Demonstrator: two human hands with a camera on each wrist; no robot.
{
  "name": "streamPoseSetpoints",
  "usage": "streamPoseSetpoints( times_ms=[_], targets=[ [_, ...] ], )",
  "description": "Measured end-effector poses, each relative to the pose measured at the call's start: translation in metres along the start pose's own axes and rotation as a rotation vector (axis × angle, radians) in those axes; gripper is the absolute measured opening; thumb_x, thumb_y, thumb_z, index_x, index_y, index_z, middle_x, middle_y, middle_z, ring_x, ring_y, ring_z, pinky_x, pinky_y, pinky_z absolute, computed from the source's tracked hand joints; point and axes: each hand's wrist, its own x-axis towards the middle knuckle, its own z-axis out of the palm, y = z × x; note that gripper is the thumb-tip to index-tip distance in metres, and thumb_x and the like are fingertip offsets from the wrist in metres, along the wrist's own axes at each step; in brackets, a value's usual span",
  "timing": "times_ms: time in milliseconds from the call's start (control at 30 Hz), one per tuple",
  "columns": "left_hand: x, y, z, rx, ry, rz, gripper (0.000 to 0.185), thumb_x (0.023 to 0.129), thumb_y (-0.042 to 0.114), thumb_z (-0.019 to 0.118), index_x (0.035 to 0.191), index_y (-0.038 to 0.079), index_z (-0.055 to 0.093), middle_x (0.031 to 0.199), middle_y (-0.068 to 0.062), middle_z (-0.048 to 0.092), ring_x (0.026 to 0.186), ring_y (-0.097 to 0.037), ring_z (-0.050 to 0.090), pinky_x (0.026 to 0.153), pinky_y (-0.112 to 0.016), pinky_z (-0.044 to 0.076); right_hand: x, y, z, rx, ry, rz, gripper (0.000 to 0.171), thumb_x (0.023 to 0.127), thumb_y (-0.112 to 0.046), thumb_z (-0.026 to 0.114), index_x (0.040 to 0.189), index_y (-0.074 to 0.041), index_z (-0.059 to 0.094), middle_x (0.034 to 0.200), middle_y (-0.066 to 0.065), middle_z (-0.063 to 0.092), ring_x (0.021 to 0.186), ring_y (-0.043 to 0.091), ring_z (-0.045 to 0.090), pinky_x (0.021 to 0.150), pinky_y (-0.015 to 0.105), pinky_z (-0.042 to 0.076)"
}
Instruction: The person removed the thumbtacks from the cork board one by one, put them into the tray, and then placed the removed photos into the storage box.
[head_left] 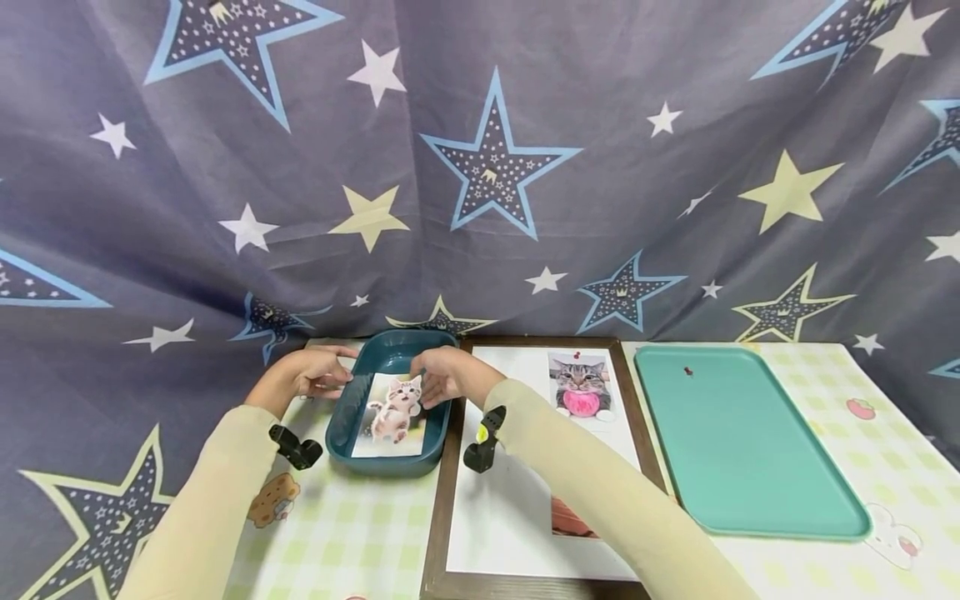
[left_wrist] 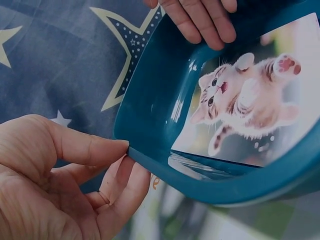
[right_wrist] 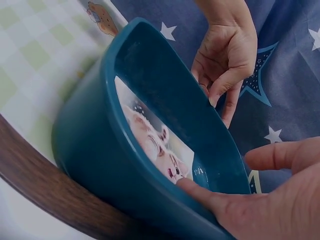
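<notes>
A dark teal tray [head_left: 341,412] lies on the checked tablecloth with a kitten photo [head_left: 393,410] inside it. My left hand [head_left: 336,377] pinches the tray's far left rim [left_wrist: 131,149] between thumb and forefinger. My right hand [head_left: 429,390] reaches over the far right rim, its fingers fairly straight. One fingertip [right_wrist: 186,184] touches the corner of the kitten photo [right_wrist: 150,145] inside the tray [right_wrist: 95,165]. In the left wrist view the right hand's fingers [left_wrist: 210,25] hang over the tray's rim above the photo [left_wrist: 250,95]. In the right wrist view the left hand [right_wrist: 220,95] holds the rim.
A wood-framed white board [head_left: 517,500] lies right of the tray, with a cat photo [head_left: 580,385] pinned on it and another picture [head_left: 570,518] half hidden under my right sleeve. A light teal tray [head_left: 750,450] holding a red pin [head_left: 686,372] lies further right. Star-printed cloth [head_left: 480,167] hangs behind.
</notes>
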Motion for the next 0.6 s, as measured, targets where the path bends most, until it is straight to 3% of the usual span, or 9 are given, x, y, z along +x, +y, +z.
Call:
streamPoseSetpoints(
  times_ms=[333,600],
  targets=[
    [-0.002,0.000,0.001,0.002,0.010,0.006,0.072,0.095,-0.006,0.054,0.159,-0.001,0.022,0.104,-0.006,0.061,0.077,-0.003,0.065,0.075,-0.026,0.059,-0.005,0.009,0.000,0.026,0.034,-0.111,0.041,0.101,-0.004,0.048,0.139,0.012,0.051,0.136,0.034,0.058,0.130,0.042,0.057,0.111,0.045,0.049],
    [-0.004,0.000,0.003,-0.007,0.030,-0.001,0.070,0.092,-0.007,0.055,0.156,-0.003,0.026,0.093,0.000,0.062,0.075,-0.003,0.064,0.075,-0.026,0.059,-0.012,0.007,-0.001,-0.035,0.030,-0.148,0.031,0.102,-0.007,0.052,0.127,0.007,0.063,0.131,0.030,0.063,0.127,0.040,0.061,0.108,0.045,0.052]
  ],
)
